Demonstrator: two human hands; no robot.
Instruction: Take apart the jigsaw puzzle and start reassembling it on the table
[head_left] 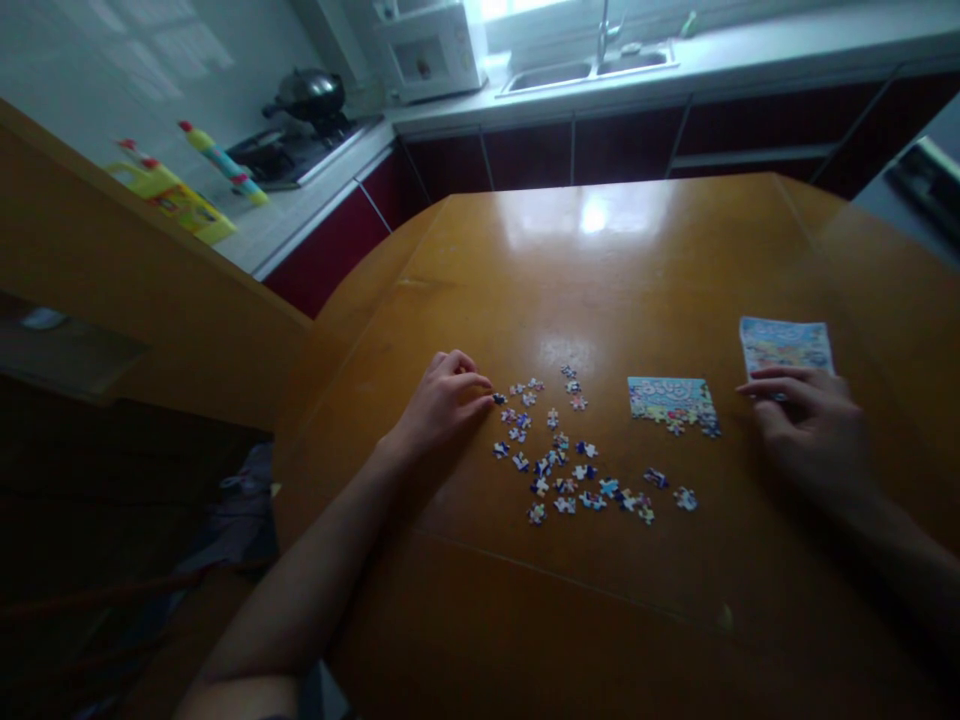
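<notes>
My left hand [448, 393] is closed in a pinch at the left of the loose pieces, with a dark puzzle piece [499, 399] at its fingertips. Several loose jigsaw pieces [560, 458] lie scattered on the table between my hands. Right of them is a partly joined puzzle [670, 393], its top edge straight and its lower edge jagged. My right hand [814, 425] grips the lower part of a printed picture card [786, 343], its fingers across the front and covering the bottom of the picture.
The wooden table [480, 280] has a rounded left end. Beyond it run a counter with a sink [551, 76], a microwave [431, 55] and a stove with a wok [311, 95]. Yellow bottles [180, 200] stand at the left on the counter.
</notes>
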